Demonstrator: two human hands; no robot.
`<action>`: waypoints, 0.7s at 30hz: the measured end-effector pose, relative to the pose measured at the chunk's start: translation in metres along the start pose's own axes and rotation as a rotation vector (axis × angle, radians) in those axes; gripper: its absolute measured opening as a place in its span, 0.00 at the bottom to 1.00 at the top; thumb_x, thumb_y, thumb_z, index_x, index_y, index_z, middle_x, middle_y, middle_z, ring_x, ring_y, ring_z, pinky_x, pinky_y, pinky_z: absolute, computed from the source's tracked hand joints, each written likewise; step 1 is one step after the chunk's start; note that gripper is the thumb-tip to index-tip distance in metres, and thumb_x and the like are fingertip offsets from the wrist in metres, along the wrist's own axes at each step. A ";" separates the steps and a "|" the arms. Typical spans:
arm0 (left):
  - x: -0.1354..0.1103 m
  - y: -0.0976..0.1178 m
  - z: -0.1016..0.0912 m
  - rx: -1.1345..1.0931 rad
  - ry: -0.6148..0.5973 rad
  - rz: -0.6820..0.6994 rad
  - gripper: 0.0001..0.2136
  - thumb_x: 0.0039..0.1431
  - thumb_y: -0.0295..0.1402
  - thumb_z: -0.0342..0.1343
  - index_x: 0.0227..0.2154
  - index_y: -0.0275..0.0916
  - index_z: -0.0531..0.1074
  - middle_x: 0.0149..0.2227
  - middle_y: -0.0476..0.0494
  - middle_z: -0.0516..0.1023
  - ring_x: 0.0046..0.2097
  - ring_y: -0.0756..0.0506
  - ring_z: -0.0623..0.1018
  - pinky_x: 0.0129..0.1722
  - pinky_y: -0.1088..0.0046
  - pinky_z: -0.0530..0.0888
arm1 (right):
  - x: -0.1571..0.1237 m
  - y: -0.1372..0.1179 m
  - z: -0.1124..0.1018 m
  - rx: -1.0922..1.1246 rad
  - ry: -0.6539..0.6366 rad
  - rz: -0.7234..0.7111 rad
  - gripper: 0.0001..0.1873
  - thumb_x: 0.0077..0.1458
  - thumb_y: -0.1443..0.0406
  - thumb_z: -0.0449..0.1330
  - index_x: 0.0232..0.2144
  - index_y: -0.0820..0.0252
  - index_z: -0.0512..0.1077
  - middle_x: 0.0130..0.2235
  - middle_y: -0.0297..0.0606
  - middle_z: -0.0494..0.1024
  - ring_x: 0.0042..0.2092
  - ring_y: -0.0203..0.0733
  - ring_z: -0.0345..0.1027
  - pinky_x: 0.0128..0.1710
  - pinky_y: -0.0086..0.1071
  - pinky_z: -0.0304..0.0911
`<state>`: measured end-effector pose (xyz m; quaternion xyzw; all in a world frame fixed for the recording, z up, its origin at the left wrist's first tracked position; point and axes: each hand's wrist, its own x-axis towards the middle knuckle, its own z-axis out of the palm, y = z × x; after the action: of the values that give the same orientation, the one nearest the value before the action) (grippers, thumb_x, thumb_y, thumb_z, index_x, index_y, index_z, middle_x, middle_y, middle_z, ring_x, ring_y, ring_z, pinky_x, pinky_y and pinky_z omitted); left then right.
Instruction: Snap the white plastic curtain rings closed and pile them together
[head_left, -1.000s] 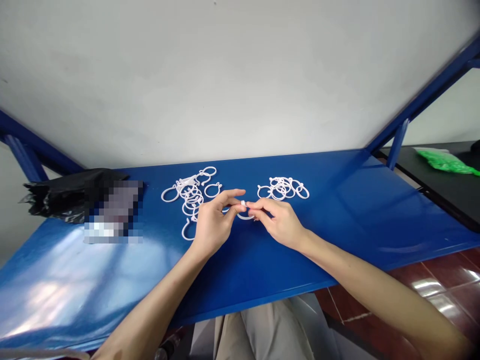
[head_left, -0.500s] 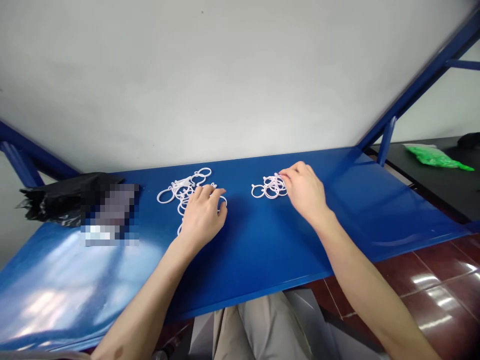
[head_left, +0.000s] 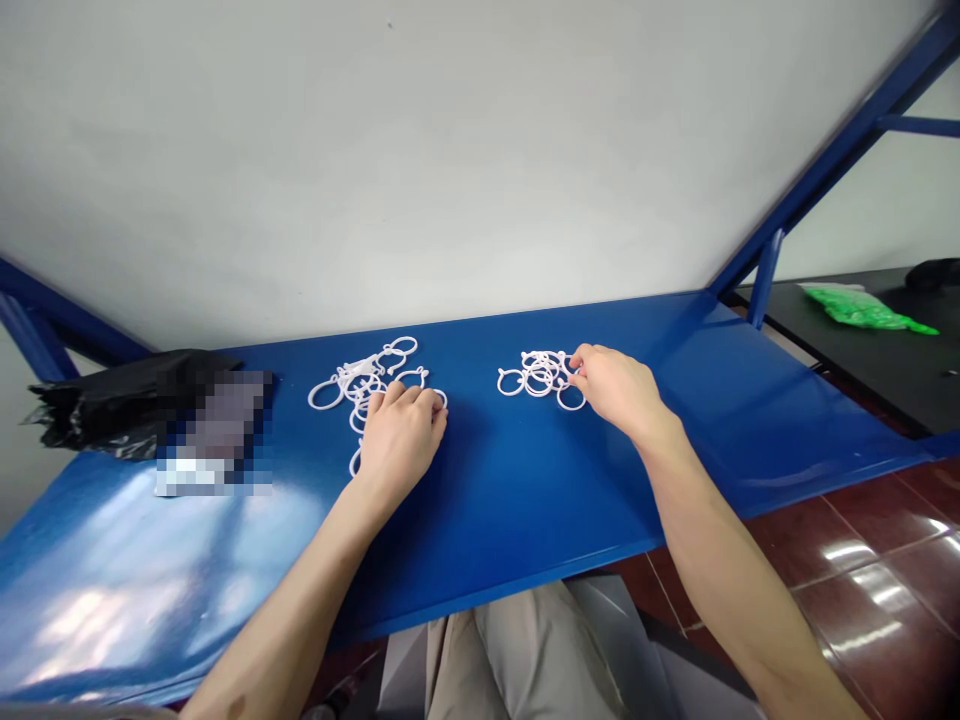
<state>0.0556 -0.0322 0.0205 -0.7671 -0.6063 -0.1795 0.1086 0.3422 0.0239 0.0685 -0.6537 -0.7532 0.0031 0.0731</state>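
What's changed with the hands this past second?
Both hands met centrally at a white ring; now the left hand has apparently let go and moved left, over the left ring pile, and the right hand has moved right, to the right ring pile, grip unclear. The black bag and green packet stayed put.

Left hand (head_left: pixel 401 430) and right hand (head_left: pixel 619 388) are bare, as are the forearms (head_left: pixel 720 545), the left one bearing a small blotch (head_left: pixel 237 706); the trousers (head_left: pixel 521 655) are grey-beige, softly creased.
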 end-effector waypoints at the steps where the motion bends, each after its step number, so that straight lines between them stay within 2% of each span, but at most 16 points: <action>1: 0.001 0.001 -0.002 -0.022 0.012 -0.012 0.09 0.65 0.34 0.51 0.31 0.42 0.75 0.31 0.40 0.80 0.40 0.36 0.73 0.40 0.58 0.66 | 0.000 0.000 0.001 0.012 0.015 0.004 0.05 0.62 0.67 0.61 0.41 0.57 0.75 0.41 0.42 0.81 0.40 0.47 0.75 0.32 0.35 0.62; 6: 0.004 0.010 -0.012 -0.140 0.117 -0.028 0.07 0.65 0.33 0.53 0.31 0.41 0.73 0.33 0.42 0.79 0.41 0.37 0.73 0.42 0.60 0.66 | -0.001 -0.007 0.000 0.113 0.178 -0.012 0.07 0.66 0.65 0.56 0.41 0.58 0.74 0.42 0.42 0.81 0.43 0.49 0.75 0.35 0.36 0.64; 9: 0.005 0.016 -0.015 -0.233 0.185 0.058 0.08 0.67 0.32 0.52 0.33 0.41 0.73 0.33 0.43 0.78 0.40 0.41 0.73 0.43 0.62 0.68 | -0.005 -0.021 0.002 0.344 0.235 -0.142 0.09 0.68 0.62 0.55 0.39 0.57 0.74 0.40 0.39 0.81 0.41 0.44 0.75 0.37 0.35 0.65; 13: 0.004 0.023 -0.016 -0.331 0.213 0.222 0.07 0.68 0.32 0.52 0.36 0.42 0.74 0.36 0.44 0.78 0.40 0.43 0.73 0.44 0.65 0.70 | -0.017 -0.048 0.018 0.753 0.084 -0.332 0.11 0.67 0.56 0.58 0.43 0.55 0.73 0.39 0.36 0.82 0.38 0.39 0.76 0.39 0.33 0.68; 16: 0.002 0.028 -0.014 -0.388 0.196 0.311 0.06 0.69 0.31 0.52 0.37 0.42 0.74 0.37 0.45 0.78 0.40 0.45 0.73 0.44 0.66 0.71 | -0.025 -0.064 0.033 0.922 0.036 -0.388 0.09 0.66 0.59 0.59 0.44 0.56 0.72 0.36 0.34 0.81 0.36 0.38 0.76 0.39 0.33 0.69; 19: 0.000 0.032 -0.011 -0.486 0.194 0.272 0.04 0.69 0.30 0.52 0.39 0.42 0.72 0.40 0.44 0.77 0.42 0.46 0.74 0.44 0.67 0.73 | -0.028 -0.072 0.041 1.016 0.069 -0.384 0.07 0.66 0.62 0.57 0.45 0.56 0.70 0.31 0.31 0.78 0.32 0.37 0.74 0.37 0.32 0.69; 21: -0.001 0.034 -0.010 -0.593 0.217 0.127 0.01 0.67 0.31 0.54 0.39 0.41 0.70 0.42 0.44 0.75 0.40 0.47 0.75 0.43 0.68 0.74 | -0.028 -0.073 0.042 1.065 0.089 -0.375 0.10 0.66 0.63 0.56 0.49 0.56 0.69 0.30 0.29 0.75 0.31 0.36 0.74 0.36 0.32 0.70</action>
<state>0.0873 -0.0451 0.0310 -0.7781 -0.4633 -0.4218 -0.0445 0.2691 -0.0107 0.0316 -0.3812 -0.7469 0.3422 0.4239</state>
